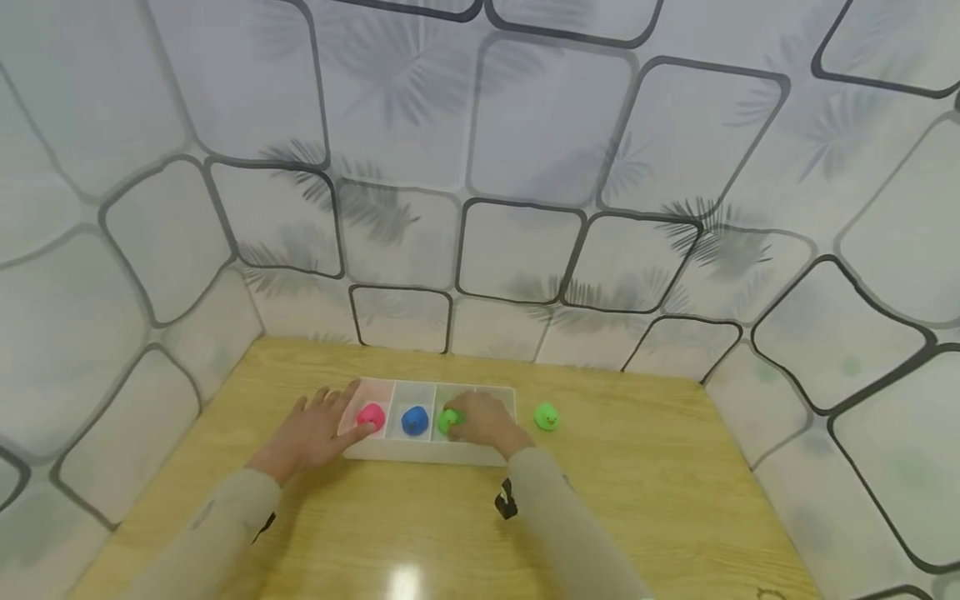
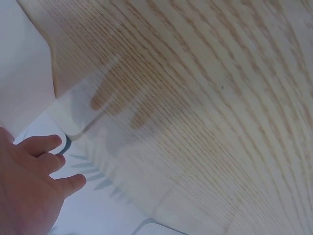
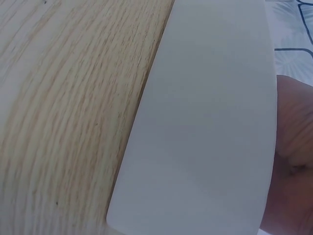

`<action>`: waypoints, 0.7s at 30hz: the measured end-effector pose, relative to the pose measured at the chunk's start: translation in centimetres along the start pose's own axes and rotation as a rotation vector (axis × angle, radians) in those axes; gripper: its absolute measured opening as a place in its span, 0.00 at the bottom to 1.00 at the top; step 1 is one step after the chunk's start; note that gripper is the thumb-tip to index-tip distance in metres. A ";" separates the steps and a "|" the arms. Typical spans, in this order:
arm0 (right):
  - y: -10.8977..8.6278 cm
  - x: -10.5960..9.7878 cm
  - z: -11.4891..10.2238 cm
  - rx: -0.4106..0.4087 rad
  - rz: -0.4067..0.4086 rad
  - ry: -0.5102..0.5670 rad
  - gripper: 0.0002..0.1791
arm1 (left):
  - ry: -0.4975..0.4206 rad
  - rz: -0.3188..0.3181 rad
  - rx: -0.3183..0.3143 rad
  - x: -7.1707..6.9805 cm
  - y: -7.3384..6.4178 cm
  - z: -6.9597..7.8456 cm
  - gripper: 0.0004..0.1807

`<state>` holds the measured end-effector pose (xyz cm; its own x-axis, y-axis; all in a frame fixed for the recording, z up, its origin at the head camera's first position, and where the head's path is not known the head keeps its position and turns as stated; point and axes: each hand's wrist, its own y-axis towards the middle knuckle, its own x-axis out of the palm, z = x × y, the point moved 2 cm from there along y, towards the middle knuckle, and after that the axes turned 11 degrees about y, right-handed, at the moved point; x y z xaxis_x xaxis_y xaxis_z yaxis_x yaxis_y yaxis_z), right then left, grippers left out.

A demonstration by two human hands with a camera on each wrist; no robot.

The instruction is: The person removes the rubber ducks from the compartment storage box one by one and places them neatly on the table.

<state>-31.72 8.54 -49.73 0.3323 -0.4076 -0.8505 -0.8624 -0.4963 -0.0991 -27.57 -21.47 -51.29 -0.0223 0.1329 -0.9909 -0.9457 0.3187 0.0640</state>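
Note:
In the head view, a white box [image 1: 420, 451] with several compartments in a row sits on the table. My right hand [image 1: 487, 421] reaches into the third compartment from the left, its thumb and fingers around a green toy duck [image 1: 447, 422]. A pink duck [image 1: 371, 414] lies in the first compartment and a blue duck [image 1: 414, 422] in the second. Spread along the box's left end is my left hand [image 1: 318, 429], its thumb over the front rim near the pink duck. The right wrist view shows mostly the box wall [image 3: 205, 117], which hides the fingers.
Another green duck [image 1: 546, 416] stands on the wooden table [image 1: 637, 475], just right of the box. A patterned fabric wall [image 1: 517, 250] encloses the table at the back and both sides.

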 end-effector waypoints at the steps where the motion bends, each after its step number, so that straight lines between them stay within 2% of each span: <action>1: 0.0 0.0 0.0 -0.003 0.008 0.000 0.24 | -0.003 -0.006 -0.001 0.0 0.0 0.0 0.50; 12: -0.8 -0.5 0.0 0.000 0.037 0.060 0.27 | -0.014 -0.017 -0.007 0.0 -0.1 -0.1 0.50; 21: -1.2 -1.3 0.6 -0.088 0.094 0.097 0.24 | -0.008 -0.020 0.000 -0.3 -0.2 0.2 0.50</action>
<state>-31.34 10.15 -48.85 0.2905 -0.5257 -0.7996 -0.8563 -0.5158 0.0281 -27.36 -21.39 -50.94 -0.0010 0.1341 -0.9910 -0.9460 0.3211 0.0444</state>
